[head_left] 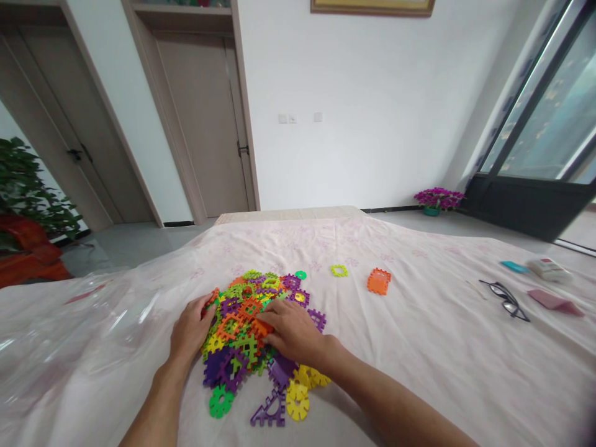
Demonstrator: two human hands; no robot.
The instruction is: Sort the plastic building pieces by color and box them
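A heap of interlocking plastic building pieces (pixel 239 344) in orange, green, purple and yellow lies on the cloth in front of me. At its left edge, my left hand (pixel 189 329) is closed, an orange piece (pixel 213 298) showing between its thumb and fingers. My right hand (pixel 293 329) reaches over the heap from the right, thumb and fingers closed on another orange piece (pixel 261 328). Close to my forearms lie a purple triangular piece (pixel 270 410), a yellow notched disc (pixel 297 402) and a green notched disc (pixel 221 401).
Apart from the heap lie an orange rectangular piece (pixel 379 281) and a yellow-green ring piece (pixel 339 270). Clear plastic wrapping (pixel 112 323) spreads at the left. Eyeglasses (pixel 506 300), a pink folded item (pixel 555 302) and a white pack (pixel 549 270) lie at the right.
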